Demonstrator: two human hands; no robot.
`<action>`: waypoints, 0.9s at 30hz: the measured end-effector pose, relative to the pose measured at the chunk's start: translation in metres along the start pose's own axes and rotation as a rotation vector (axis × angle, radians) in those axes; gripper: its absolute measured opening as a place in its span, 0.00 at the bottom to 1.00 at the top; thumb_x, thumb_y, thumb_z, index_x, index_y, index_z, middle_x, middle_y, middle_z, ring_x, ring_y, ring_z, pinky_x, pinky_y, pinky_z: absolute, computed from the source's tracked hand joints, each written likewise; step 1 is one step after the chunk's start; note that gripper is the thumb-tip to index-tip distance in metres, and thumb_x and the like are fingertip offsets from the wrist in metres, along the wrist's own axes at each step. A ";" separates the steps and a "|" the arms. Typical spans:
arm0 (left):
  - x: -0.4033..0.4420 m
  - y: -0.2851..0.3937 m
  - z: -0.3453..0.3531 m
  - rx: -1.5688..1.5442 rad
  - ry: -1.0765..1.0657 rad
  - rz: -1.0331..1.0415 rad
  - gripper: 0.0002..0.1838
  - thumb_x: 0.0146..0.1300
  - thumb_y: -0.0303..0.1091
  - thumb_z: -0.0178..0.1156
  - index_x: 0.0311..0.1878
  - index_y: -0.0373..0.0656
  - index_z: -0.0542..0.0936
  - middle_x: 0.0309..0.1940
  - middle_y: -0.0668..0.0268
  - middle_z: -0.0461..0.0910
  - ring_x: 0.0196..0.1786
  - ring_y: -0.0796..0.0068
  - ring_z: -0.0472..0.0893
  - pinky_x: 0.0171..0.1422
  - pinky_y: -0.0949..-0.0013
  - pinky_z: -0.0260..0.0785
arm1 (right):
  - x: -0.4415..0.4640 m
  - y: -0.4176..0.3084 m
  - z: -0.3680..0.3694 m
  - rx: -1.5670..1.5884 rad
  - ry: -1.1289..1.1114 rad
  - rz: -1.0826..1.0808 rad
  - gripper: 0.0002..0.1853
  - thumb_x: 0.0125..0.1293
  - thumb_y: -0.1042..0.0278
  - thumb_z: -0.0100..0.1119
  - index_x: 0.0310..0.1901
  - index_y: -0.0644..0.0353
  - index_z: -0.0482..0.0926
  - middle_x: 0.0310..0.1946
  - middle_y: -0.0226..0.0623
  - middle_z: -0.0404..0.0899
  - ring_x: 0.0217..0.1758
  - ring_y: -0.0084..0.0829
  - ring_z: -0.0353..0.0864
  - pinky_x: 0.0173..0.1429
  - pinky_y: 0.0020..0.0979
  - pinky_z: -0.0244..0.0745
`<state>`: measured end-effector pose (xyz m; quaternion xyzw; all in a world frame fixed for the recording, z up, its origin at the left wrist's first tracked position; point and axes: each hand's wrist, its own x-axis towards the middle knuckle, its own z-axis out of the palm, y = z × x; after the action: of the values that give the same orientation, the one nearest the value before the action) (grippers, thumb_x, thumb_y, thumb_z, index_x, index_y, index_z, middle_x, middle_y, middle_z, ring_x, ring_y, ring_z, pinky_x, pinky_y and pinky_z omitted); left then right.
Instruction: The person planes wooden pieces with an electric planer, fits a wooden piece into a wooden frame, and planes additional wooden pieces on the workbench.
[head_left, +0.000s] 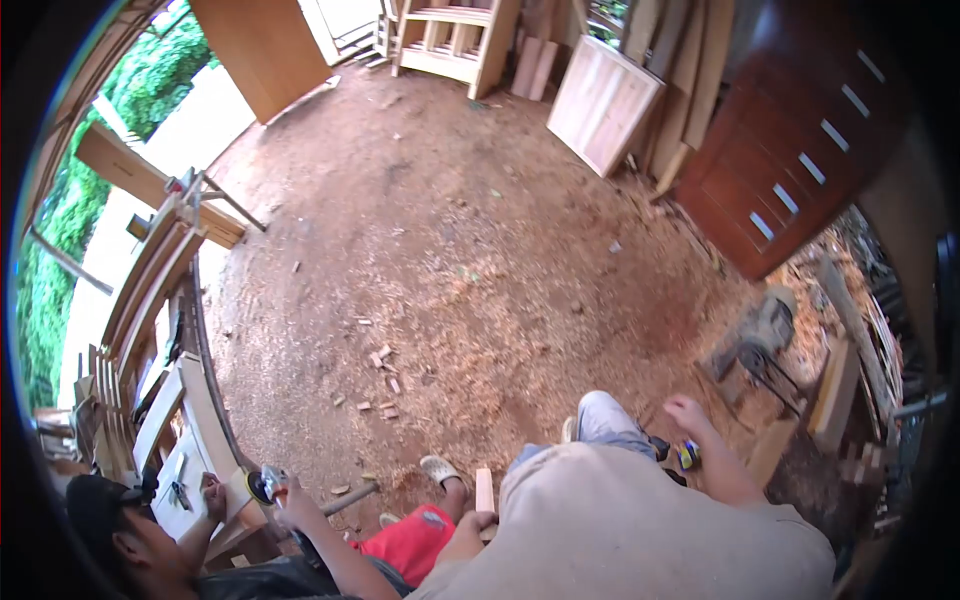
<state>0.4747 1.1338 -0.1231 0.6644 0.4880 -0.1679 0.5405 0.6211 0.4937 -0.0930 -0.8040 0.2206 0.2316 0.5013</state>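
My left hand is low in the view, beside my beige shirt. Its fingers are closed around a short, pale strip of wood that points away from me. On the other side, my right hand is raised in front of me over the dirt floor. Its fingers look curled in, and no object shows in them. Below that hand, near my waist, is a small yellow and blue thing, too small to name.
At left a person in a black cap holds an angle grinder by a pale wooden frame. Wood scraps and shavings litter the floor. A reddish-brown door leans at right, above a dusty machine. A pale panel stands behind.
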 end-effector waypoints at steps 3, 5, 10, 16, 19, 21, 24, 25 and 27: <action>0.009 0.017 -0.009 -0.113 0.072 -0.018 0.27 0.46 0.41 0.73 0.48 0.34 0.84 0.38 0.53 0.86 0.37 0.58 0.86 0.44 0.57 0.79 | 0.046 0.061 -0.024 0.010 -0.040 0.143 0.11 0.64 0.64 0.61 0.25 0.58 0.76 0.20 0.32 0.74 0.21 0.27 0.74 0.23 0.34 0.67; 0.016 0.023 0.002 -0.162 0.068 -0.055 0.26 0.46 0.41 0.73 0.48 0.35 0.84 0.39 0.54 0.86 0.37 0.58 0.86 0.44 0.56 0.79 | 0.069 0.093 -0.041 -0.288 -0.106 0.158 0.11 0.65 0.62 0.59 0.36 0.63 0.82 0.31 0.43 0.82 0.34 0.36 0.83 0.36 0.43 0.77; 0.064 0.075 0.082 -0.199 -0.083 -0.158 0.26 0.48 0.42 0.73 0.48 0.36 0.84 0.39 0.56 0.87 0.37 0.58 0.87 0.44 0.55 0.79 | 0.160 -0.094 -0.019 -0.217 -0.126 0.513 0.14 0.69 0.61 0.54 0.48 0.61 0.80 0.43 0.45 0.80 0.44 0.38 0.81 0.45 0.44 0.76; 0.129 0.200 0.083 -0.122 -0.255 -0.194 0.26 0.49 0.42 0.73 0.49 0.37 0.85 0.39 0.58 0.87 0.36 0.58 0.87 0.44 0.53 0.80 | 0.379 -0.177 0.058 -0.329 0.171 0.201 0.09 0.61 0.66 0.55 0.31 0.58 0.84 0.23 0.40 0.82 0.28 0.39 0.85 0.33 0.43 0.78; 0.152 0.223 0.055 -0.107 -0.250 -0.179 0.25 0.50 0.43 0.73 0.50 0.38 0.85 0.40 0.60 0.87 0.36 0.58 0.87 0.44 0.53 0.80 | 0.481 -0.316 0.132 -1.256 -0.231 -0.562 0.16 0.56 0.56 0.61 0.38 0.59 0.87 0.41 0.53 0.85 0.44 0.50 0.86 0.49 0.42 0.78; 0.145 0.282 0.052 -0.226 -0.130 -0.210 0.27 0.44 0.41 0.76 0.47 0.34 0.85 0.39 0.56 0.87 0.37 0.59 0.88 0.43 0.54 0.79 | 0.463 -0.462 0.213 -0.381 -0.125 -0.250 0.18 0.60 0.56 0.61 0.44 0.60 0.87 0.37 0.47 0.87 0.43 0.43 0.87 0.49 0.38 0.79; 0.206 0.307 0.036 0.225 0.166 -0.175 0.27 0.44 0.37 0.75 0.45 0.28 0.84 0.40 0.52 0.87 0.38 0.57 0.87 0.43 0.55 0.79 | 0.468 -0.629 0.323 -0.200 -0.285 -0.490 0.18 0.62 0.56 0.63 0.44 0.63 0.85 0.36 0.40 0.86 0.42 0.32 0.84 0.50 0.33 0.77; 0.243 0.283 0.036 0.131 0.184 -0.099 0.27 0.44 0.37 0.74 0.47 0.28 0.84 0.40 0.52 0.87 0.40 0.57 0.87 0.44 0.57 0.79 | 0.457 -0.674 0.348 -0.195 -0.343 -0.580 0.17 0.63 0.58 0.63 0.45 0.63 0.84 0.37 0.38 0.86 0.42 0.29 0.83 0.50 0.32 0.76; 0.277 0.293 0.027 -0.099 0.113 -0.174 0.27 0.45 0.38 0.73 0.48 0.32 0.85 0.41 0.54 0.87 0.41 0.58 0.87 0.44 0.58 0.79 | 0.463 -0.725 0.400 -0.144 -0.449 -0.662 0.17 0.64 0.59 0.63 0.47 0.63 0.83 0.38 0.37 0.85 0.43 0.27 0.82 0.50 0.31 0.76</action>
<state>0.8551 1.2574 -0.1781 0.6004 0.5812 -0.1524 0.5277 1.3550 1.0901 -0.0133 -0.7940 -0.1818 0.2426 0.5270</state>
